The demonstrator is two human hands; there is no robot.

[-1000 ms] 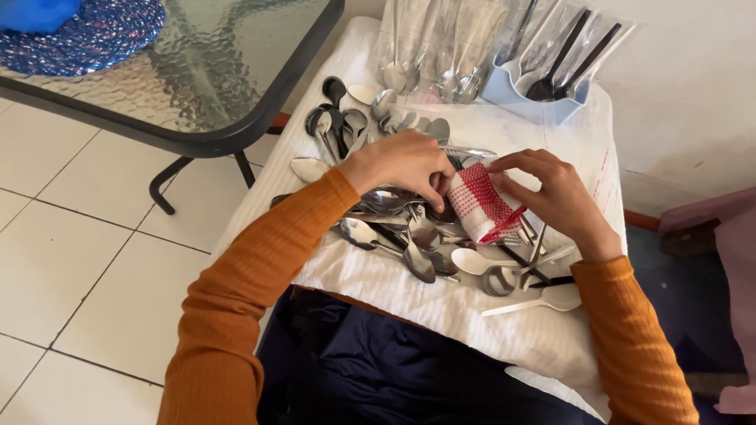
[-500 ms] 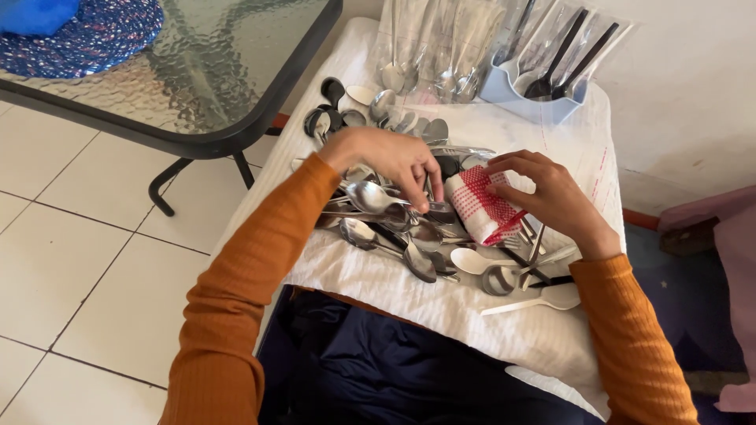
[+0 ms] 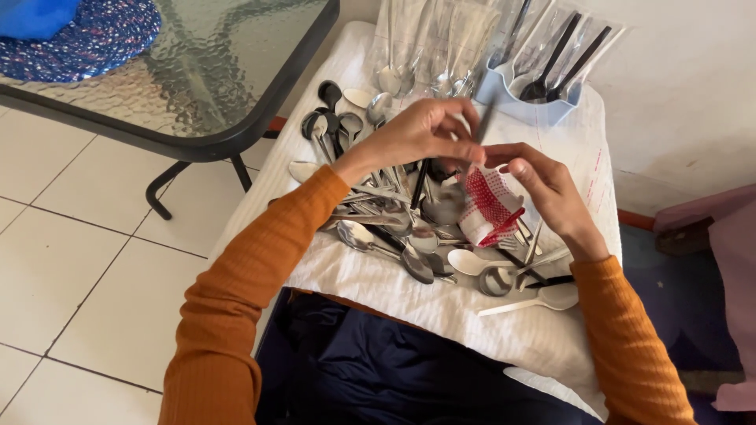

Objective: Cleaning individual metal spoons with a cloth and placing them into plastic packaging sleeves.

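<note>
Above the desk's middle, left hand (image 3: 421, 134) pinches a dark-handled utensil (image 3: 482, 126) while right hand (image 3: 543, 185) grips a red-checked cloth (image 3: 490, 206); wiping goes best with the handle held steady.

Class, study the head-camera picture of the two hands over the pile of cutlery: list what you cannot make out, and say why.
1. Head view: the utensil in the left hand is blurred and mostly covered by the fingers; its kind is unclear.
2. The red-and-white cloth is partly hidden by the right hand.
3. Lower spoons in the cutlery pile are buried.
4. The bagged cutlery is cut off by the top edge.
</note>
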